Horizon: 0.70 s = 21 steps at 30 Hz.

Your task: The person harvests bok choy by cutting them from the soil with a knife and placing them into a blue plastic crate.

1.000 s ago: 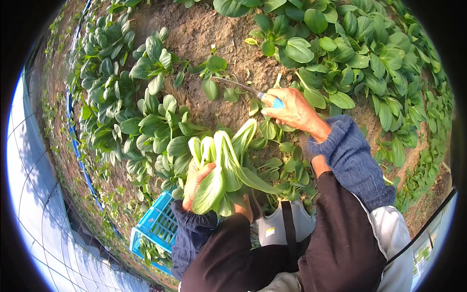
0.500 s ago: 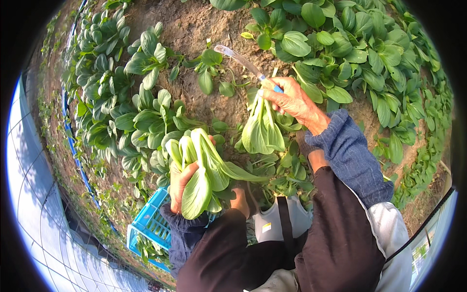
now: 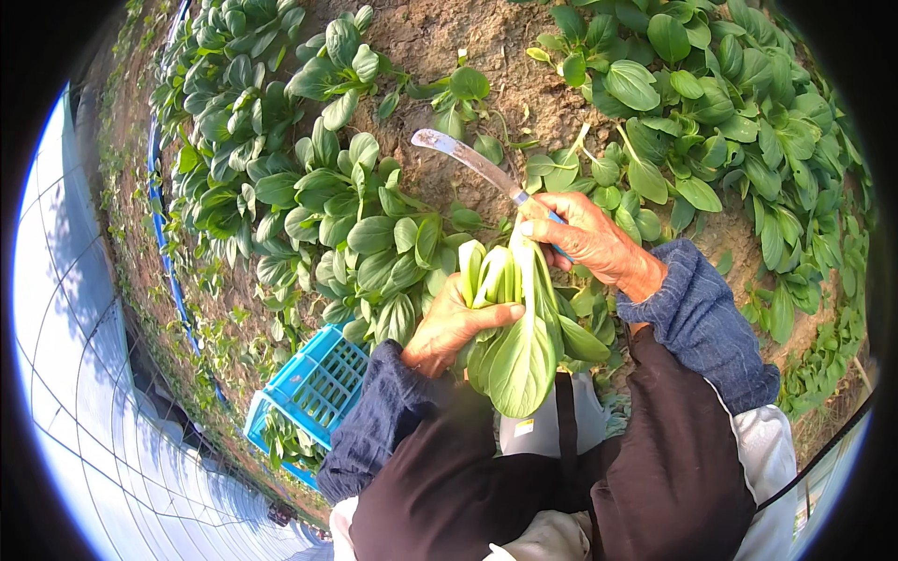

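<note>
Between my knees I hold a bunch of bok choy [image 3: 522,369], its pale cut stalks up and its broad leaves hanging down. My left hand [image 3: 454,327] is wrapped round the stalks, thumb across the front. My right hand [image 3: 591,241] is closed on the blue handle of a sickle [image 3: 472,161], whose curved, soil-stained blade points up and left. The same hand's fingers also meet the top of a pale leaf stalk beside the bunch. Whether that stalk is part of the bunch I cannot tell.
Bok choy plants grow in rows at the left [image 3: 327,201] and right [image 3: 720,103], with bare soil [image 3: 435,47] between. A blue plastic crate [image 3: 313,388] holding greens stands at lower left. A blue hose [image 3: 159,215] runs along the far left. Below my hands is a grey seat-like object [image 3: 585,411].
The bok choy in my left hand has moved right and up. My right hand, with the sickle, has shifted slightly right and down, and both hands are now close together at the stalks.
</note>
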{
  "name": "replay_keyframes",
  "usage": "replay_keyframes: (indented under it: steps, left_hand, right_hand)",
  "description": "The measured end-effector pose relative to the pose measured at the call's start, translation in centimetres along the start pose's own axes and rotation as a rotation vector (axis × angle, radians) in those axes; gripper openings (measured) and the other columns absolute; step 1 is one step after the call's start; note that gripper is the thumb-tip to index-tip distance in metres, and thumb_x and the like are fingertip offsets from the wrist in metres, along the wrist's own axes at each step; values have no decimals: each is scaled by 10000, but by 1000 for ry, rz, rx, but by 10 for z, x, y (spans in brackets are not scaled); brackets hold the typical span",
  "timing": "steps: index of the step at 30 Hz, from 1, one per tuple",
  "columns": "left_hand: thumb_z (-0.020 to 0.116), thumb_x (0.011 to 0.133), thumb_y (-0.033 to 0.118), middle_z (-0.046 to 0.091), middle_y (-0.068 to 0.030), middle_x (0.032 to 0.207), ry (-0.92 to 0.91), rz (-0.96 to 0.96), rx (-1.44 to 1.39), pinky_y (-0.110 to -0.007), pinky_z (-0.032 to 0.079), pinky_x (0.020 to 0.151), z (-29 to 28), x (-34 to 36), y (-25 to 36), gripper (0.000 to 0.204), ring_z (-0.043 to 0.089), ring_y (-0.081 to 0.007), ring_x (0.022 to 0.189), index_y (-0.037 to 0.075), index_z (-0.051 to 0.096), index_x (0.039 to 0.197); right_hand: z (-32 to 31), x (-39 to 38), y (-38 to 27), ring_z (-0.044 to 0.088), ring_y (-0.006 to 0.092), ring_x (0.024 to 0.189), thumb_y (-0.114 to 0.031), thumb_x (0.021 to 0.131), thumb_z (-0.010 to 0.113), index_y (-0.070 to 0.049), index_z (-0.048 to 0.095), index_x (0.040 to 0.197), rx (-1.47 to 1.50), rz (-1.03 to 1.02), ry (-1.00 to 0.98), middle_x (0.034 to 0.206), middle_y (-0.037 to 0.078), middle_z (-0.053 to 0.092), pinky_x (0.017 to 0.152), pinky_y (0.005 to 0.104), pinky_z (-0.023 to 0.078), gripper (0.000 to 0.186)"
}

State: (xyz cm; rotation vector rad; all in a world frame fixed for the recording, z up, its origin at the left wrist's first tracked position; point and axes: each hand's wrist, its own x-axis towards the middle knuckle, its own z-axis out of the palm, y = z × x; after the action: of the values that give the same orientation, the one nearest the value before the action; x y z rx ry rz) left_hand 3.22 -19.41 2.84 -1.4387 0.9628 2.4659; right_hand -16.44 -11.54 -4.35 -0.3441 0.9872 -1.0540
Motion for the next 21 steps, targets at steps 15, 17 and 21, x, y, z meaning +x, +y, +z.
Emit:
replay_keyframes:
  steps: [15, 17, 21]
  left_hand:
    - [761, 572, 113, 494, -160, 1385, 563, 438, 1739, -494, 339, 998, -54, 2, -8, 362, 393, -358, 1327, -26, 646, 887]
    - [757, 575, 103, 498, -148, 1382, 625, 449, 1699, -468, 360, 969, -61, 3, -19, 381, 429, -344, 1286, -20, 641, 917]
    - [745, 580, 84, 531, -114, 1332, 656, 423, 1656, -431, 389, 918, -66, 0, -26, 418, 491, -317, 1195, -10, 629, 970]
  right_hand:
    - [2, 35, 70, 592, 453, 632, -286, 933, 615, -6, 501, 901, -967, -119, 97, 681, 247, 598, 541, 497, 453, 304]
    - [5, 39, 73, 606, 455, 644, -283, 938, 603, -1, 505, 930, -1001, -117, 96, 689, 252, 607, 553, 508, 463, 298]
    - [3, 49, 83, 611, 451, 638, -278, 952, 573, 5, 496, 956, -1055, -138, 101, 683, 247, 609, 566, 515, 477, 293]
